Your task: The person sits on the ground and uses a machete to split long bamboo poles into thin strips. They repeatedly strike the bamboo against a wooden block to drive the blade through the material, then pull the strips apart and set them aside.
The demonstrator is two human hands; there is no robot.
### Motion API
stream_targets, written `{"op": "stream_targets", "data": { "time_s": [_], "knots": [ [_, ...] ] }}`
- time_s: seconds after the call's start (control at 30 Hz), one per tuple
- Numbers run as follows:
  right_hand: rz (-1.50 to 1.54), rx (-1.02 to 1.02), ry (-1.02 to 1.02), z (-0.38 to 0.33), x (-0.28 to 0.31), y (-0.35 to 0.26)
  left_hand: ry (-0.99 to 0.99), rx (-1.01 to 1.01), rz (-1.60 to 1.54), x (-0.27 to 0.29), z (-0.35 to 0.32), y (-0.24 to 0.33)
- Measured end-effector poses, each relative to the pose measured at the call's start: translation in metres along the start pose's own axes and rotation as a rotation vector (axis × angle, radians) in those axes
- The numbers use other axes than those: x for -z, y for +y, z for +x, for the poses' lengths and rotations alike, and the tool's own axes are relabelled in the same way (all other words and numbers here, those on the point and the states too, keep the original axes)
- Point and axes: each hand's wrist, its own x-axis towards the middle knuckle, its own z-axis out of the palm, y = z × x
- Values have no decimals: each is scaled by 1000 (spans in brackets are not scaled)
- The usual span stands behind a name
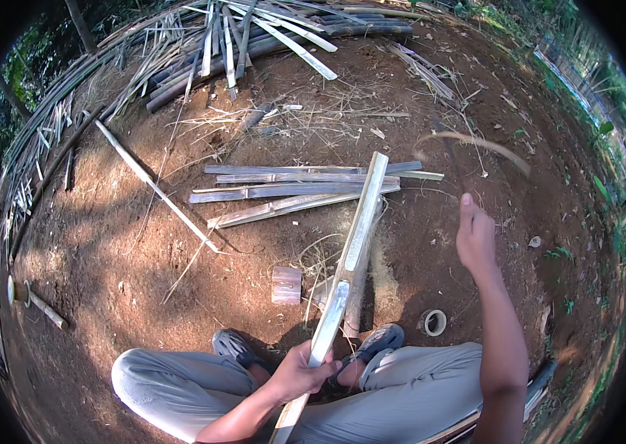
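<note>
My left hand (304, 376) is closed around the lower part of a split bamboo strip (362, 226). Its pale hollow side faces up, with a node partway along, and it slants from my lap away to the upper right. Out to the right, apart from the strip, my right hand (476, 235) grips a knife (449, 148) whose dark, thin blade is blurred and points away from me. Near the blade a curled tan shaving (487, 142) is smeared by motion. Beneath the strip lies a round pole (357, 302), partly covered by it.
Several split bamboo pieces (268, 194) lie on the soil ahead. Farther back is a large bamboo pile (283, 37). A wooden block (286, 285) and a bamboo ring (433, 323) are near my feet. One long pale stick (146, 177) lies left.
</note>
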Motion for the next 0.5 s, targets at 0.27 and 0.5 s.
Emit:
{"op": "stream_targets", "data": {
  "time_s": [0.27,0.5],
  "knots": [
    [-223,725,-414,-97,-54,-75,13,-2,-87,15,-13,14],
    [-287,551,-227,-41,-68,-62,-7,-28,-62,11,-21,5]
  ]
}}
